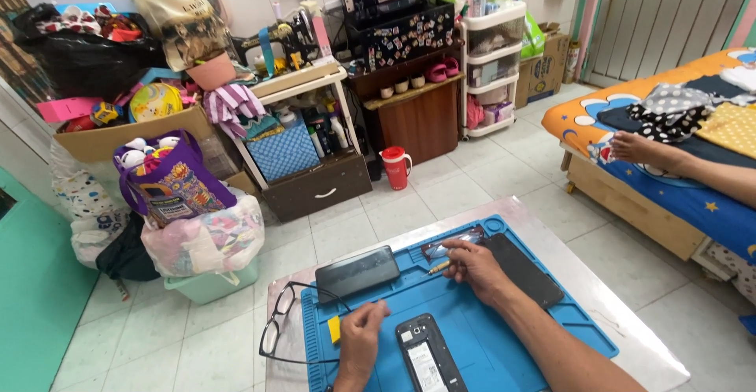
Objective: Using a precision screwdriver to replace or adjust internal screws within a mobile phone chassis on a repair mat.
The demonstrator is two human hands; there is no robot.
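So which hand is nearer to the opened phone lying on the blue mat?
The left. The left hand rests on the blue mat right beside the opened phone, at its left. The right hand is farther up the mat, holding a small yellow-handled tool.

A red jug (pixel 396 166) stands on the tiled floor (pixel 488 179) beside a dark wooden cabinet (pixel 417 116). Right of the cabinet stands a white drawer unit (pixel 494 69), with a cardboard box (pixel 543 73) next to it. At left, a purple bag (pixel 169 179) sits above a tub (pixel 209 286) of bagged goods. A bed (pixel 669 179) with a blue star sheet fills the right side, another person's foot (pixel 634 148) resting on it.
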